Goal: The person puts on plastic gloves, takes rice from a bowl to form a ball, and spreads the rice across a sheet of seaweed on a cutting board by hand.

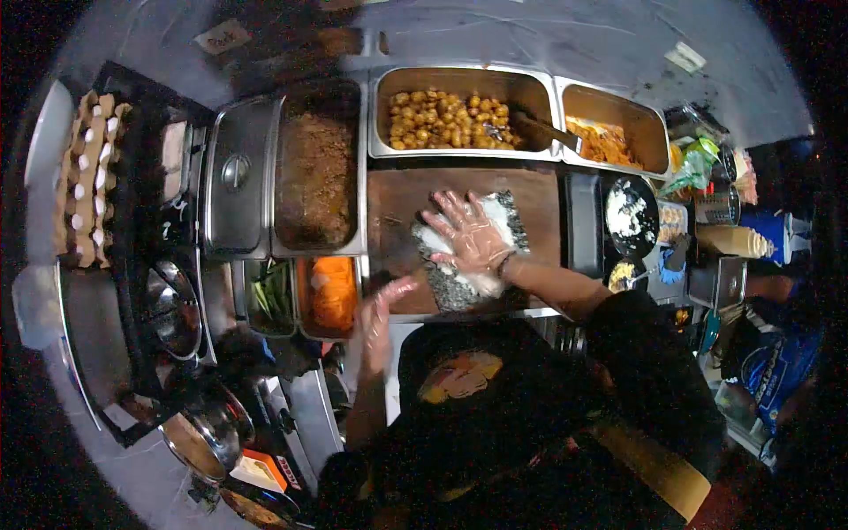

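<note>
Head view: left hand [377, 322] by the board's [397, 199] near-left corner, fingers extended, gripping nothing. Rice-covered sheet [452, 293], probably nori, lies mid-board; right hand [473, 240], fingers splayed, flat atop it, suiting even pressure. Far: steel food pan [374, 115], within reach.

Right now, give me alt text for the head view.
A person's flat right hand rests on white rice over a dark sheet on a brown board; the open left hand hovers nearby. Rectangular steel food pans stand behind.

A white-topped, speckled sheet [452, 291] lies flat on the brown board [395, 199].
</note>
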A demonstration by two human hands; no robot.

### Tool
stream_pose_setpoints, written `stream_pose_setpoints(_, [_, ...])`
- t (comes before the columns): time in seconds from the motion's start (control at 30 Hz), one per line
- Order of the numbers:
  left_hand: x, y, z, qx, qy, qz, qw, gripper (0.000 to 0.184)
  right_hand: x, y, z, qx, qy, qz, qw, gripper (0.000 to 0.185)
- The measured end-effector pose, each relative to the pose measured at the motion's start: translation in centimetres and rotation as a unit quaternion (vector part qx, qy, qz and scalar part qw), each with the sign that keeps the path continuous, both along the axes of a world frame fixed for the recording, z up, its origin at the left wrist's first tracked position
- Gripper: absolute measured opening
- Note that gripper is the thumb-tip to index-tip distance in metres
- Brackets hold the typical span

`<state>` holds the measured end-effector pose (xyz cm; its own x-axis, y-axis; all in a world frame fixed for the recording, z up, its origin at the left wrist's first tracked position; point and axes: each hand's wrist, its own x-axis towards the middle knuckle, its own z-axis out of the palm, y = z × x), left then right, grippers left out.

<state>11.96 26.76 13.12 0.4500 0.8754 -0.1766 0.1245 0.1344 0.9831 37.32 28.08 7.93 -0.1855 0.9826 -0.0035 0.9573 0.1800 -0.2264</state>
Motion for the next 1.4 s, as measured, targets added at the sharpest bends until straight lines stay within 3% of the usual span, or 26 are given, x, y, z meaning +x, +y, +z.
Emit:
stream_pose_setpoints(0.07, [-0.6, -1.0, -2.1, 0.042, -0.074, 0.034, 0.996, 0.064, -0.4, 1.3, 0.1, 0.001, 0.047, 0.070, 0.996, 0.075])
stream_pose_setpoints(0.17, [-1.2, -1.5, -4.9, 0.063, -0.066, 0.042, 0.995, 0.062, -1.3, 3.2, 0.6, -0.022, 0.050, 0.089, 0.995, 0.076])
stream_pose_setpoints(0.23, [-0.8, -1.5, -6.3, 0.088, -0.136, 0.069, 0.984, 0.062, -1.9, 4.2, 0.7, -0.023, 0.053, 0.094, 0.994, 0.075])
stream_pose_setpoints(0.37, [-0.2, -1.2, -4.8, 0.092, -0.174, 0.131, 0.972, 0.060, -2.9, 5.9, 0.2, -0.016, 0.047, 0.098, 0.994, 0.075])
stream_pose_setpoints(0.43, [-0.3, -1.1, -4.1, 0.146, -0.072, 0.117, 0.980, 0.058, -3.5, 6.6, 0.0, -0.013, 0.049, 0.098, 0.994, 0.075])
stream_pose_setpoints(0.47, [-0.3, -1.1, -4.3, 0.147, -0.071, 0.118, 0.980, 0.058, -3.7, 6.9, -0.1, -0.008, 0.052, 0.097, 0.994, 0.075])
stream_pose_setpoints(0.57, [-0.6, -0.5, -5.4, 0.290, -0.012, 0.053, 0.956, 0.050, -4.4, 7.8, -0.5, -0.004, 0.057, 0.095, 0.994, 0.073])
stream_pose_setpoints(0.67, [-0.3, -1.2, -5.2, 0.260, 0.053, -0.017, 0.964, 0.039, -5.0, 8.3, -0.5, 0.004, 0.026, 0.096, 0.995, 0.070])
stream_pose_setpoints(0.73, [0.4, -1.8, -8.5, 0.321, 0.035, -0.054, 0.945, 0.038, -5.4, 9.1, -0.8, 0.008, 0.056, 0.056, 0.997, 0.068])
stream_pose_setpoints(0.8, [3.0, -1.3, -6.4, 0.283, 0.199, -0.082, 0.935, 0.048, -4.7, 10.1, -0.7, -0.007, 0.149, 0.057, 0.987, 0.065])
stream_pose_setpoints(0.83, [4.0, -1.0, -5.6, 0.262, 0.237, -0.124, 0.927, 0.065, -3.8, 9.8, -0.5, -0.059, 0.244, -0.010, 0.968, 0.060])
stream_pose_setpoints(0.87, [5.1, -0.8, -4.7, 0.267, 0.238, -0.129, 0.925, 0.065, -2.8, 9.2, -0.1, -0.109, 0.338, -0.077, 0.932, 0.055])
stream_pose_setpoints(0.93, [7.2, -0.1, -3.4, 0.333, 0.355, -0.196, 0.851, 0.083, 0.0, 7.1, 0.7, -0.039, 0.482, -0.171, 0.858, 0.046])
stream_pose_setpoints(1.0, [9.2, 0.8, -4.4, 0.331, 0.378, -0.246, 0.829, 0.088, 3.8, 1.6, 1.9, 0.099, 0.404, -0.147, 0.897, 0.039])
stream_pose_setpoints(1.07, [11.6, 1.6, -5.3, 0.417, 0.346, -0.208, 0.814, 0.090, 6.8, -4.2, 2.6, 0.113, 0.353, -0.215, 0.904, 0.038])
stream_pose_setpoints(1.13, [14.4, 3.2, -5.9, 0.412, 0.333, -0.211, 0.821, 0.091, 7.6, -9.5, 5.0, 0.063, 0.371, -0.315, 0.871, 0.038])
stream_pose_setpoints(1.2, [16.7, 4.6, -6.0, 0.427, 0.316, -0.228, 0.816, 0.091, 8.0, -13.6, 4.1, 0.103, 0.401, -0.323, 0.851, 0.039])
stream_pose_setpoints(1.27, [18.8, 5.6, -6.4, 0.446, 0.304, -0.236, 0.808, 0.091, 7.1, -16.6, 1.5, 0.099, 0.500, -0.413, 0.754, 0.039])
stream_pose_setpoints(1.4, [22.8, 7.6, -6.8, 0.497, 0.256, -0.282, 0.780, 0.089, 4.3, -18.0, 3.9, 0.107, 0.522, -0.426, 0.731, 0.034])
